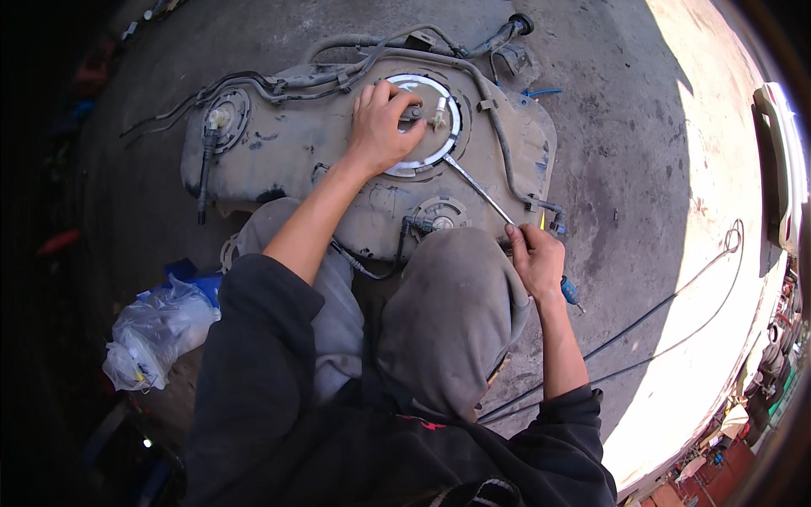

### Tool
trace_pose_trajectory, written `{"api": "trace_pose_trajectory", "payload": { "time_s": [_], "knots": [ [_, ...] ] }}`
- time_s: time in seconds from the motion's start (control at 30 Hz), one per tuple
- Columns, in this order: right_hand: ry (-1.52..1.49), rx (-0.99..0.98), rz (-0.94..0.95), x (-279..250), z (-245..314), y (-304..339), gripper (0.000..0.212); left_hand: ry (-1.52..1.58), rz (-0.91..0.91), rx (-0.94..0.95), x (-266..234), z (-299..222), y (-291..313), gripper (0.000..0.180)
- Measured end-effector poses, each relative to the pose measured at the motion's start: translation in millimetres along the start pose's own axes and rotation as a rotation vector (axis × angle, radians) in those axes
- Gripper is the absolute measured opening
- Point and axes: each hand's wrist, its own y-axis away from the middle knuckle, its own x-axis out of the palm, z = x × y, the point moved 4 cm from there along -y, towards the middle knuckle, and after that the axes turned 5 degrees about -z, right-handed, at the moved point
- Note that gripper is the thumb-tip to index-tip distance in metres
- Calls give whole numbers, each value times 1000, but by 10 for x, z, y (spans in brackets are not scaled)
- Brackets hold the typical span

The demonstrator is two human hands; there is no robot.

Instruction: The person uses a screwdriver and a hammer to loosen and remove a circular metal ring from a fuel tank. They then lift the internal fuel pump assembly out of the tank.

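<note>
In front of my knees lies a dusty grey-brown plastic fuel tank [296, 169]. A white ring [457, 127] surrounds the round pump cover on its top. My left hand [384, 127] reaches over the ring's left side, thumb and fingers curled around a small grey fitting [411, 112] on the cover. Just right of that, a pale pipe stub [440, 110] stands up. My right hand [538, 258] is closed on a long metal rod [477, 188], whose far tip touches the ring's lower right edge. Past this hand shows a blue handle-like piece [572, 291]; whether it belongs to the rod, I cannot tell.
Hoses [498, 118] run along the tank's back and right. A second round fitting [226, 120] with a hose sits at its left, another [441, 214] near my knee. A plastic bag [160, 334] lies at left. A dark cable [659, 308] crosses the concrete at right.
</note>
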Motion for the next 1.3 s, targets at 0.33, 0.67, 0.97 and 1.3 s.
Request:
{"api": "trace_pose_trajectory", "payload": {
  "time_s": [0.33, 0.67, 0.97, 1.3],
  "knots": [
    [-96, 40, 29, 27, -108, -86, 40, 24, -49, 7, 14, 7, -15, 34],
    [-142, 67, 201, 135, 161, 232, 40, -137, 53, 11, 48, -47, 0, 39],
    [243, -88, 384, -59, 208, 294, 33, -77, -86, 41, 49, -83, 58, 31],
    [78, 218, 362, -210, -350, 998, 25, -137, -77, 49, 33, -97, 65, 31]
  ]
}}
